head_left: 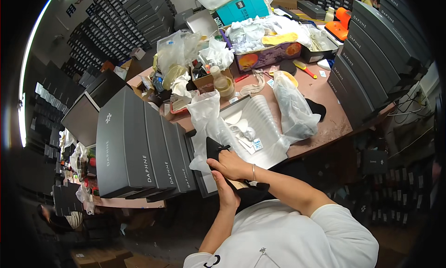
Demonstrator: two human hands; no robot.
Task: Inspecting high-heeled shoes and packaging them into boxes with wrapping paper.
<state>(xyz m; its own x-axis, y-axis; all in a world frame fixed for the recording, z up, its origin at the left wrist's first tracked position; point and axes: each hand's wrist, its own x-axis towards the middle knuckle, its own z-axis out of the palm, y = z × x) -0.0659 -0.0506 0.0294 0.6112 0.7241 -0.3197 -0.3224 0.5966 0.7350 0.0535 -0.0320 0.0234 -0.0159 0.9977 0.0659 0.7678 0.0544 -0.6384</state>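
Head view first: your left hand [226,193] and right hand [233,165] are both closed around a black shoe [214,149], holding it just above the near edge of the table [325,124], close to your chest. The left hand grips it from below; the right wraps over the top, with a thin bracelet at that wrist.

Directly behind the shoe lies an open grey shoebox [241,111], lined with white tissue and holding clear ribbed plastic inserts [260,117] and small paper cards. White plastic wrap [204,114] drapes over its left side, touching the shoe. A crumpled clear bag [292,110] sits at its right.

To your left, a row of closed grey shoeboxes [139,147] stands on edge, just beside the open box. To your right, another stack of grey boxes [371,59] walls in the table's far side. Farther back, a cardboard box [265,56] overflows with white paper and insoles, beside a teal box [244,7], jars and clutter.

Bare tabletop shows only to the right of the clear bag, near the edge.
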